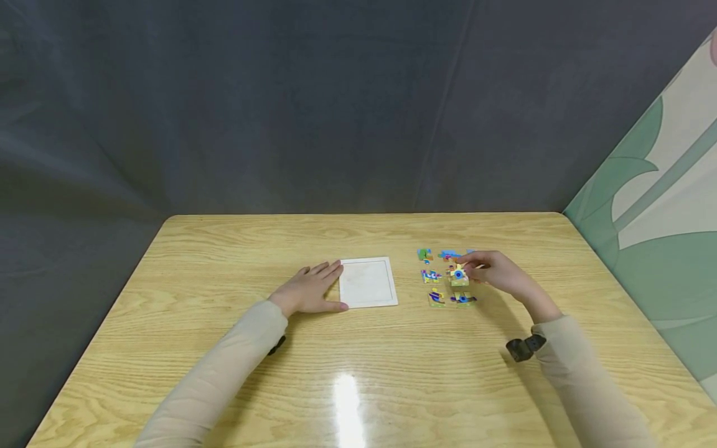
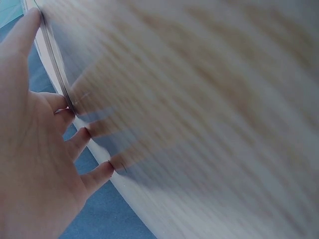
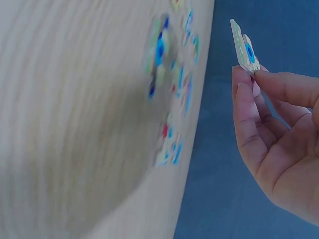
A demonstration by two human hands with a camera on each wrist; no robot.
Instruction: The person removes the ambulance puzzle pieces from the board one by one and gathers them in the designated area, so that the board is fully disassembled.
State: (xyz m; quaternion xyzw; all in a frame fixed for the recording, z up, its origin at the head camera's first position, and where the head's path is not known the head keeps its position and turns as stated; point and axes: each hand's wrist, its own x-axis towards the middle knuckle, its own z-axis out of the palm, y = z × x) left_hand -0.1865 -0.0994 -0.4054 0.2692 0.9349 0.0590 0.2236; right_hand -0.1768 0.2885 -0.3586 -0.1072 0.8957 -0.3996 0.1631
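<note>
A white square frame (image 1: 366, 283) with a raised rim lies flat near the middle of the table. My left hand (image 1: 311, 290) rests at its left side, fingers spread and straight, with thumb and fingertips at the rim. In the right wrist view, my right hand (image 3: 279, 129) pinches a puzzle piece (image 3: 245, 50) between thumb and fingers, held up off the table. From the head view this puzzle piece (image 1: 459, 275) is yellow and green with a blue round centre. Several colourful puzzle pieces (image 1: 431, 276) lie in rows below and beside my right hand, some partly hidden by it.
The wooden table (image 1: 269, 242) has its far edge against a dark curtain (image 1: 336, 112). A patterned panel (image 1: 661, 218) in green and white stands along the right side. Black straps with a small device (image 1: 525, 347) sit at my right wrist.
</note>
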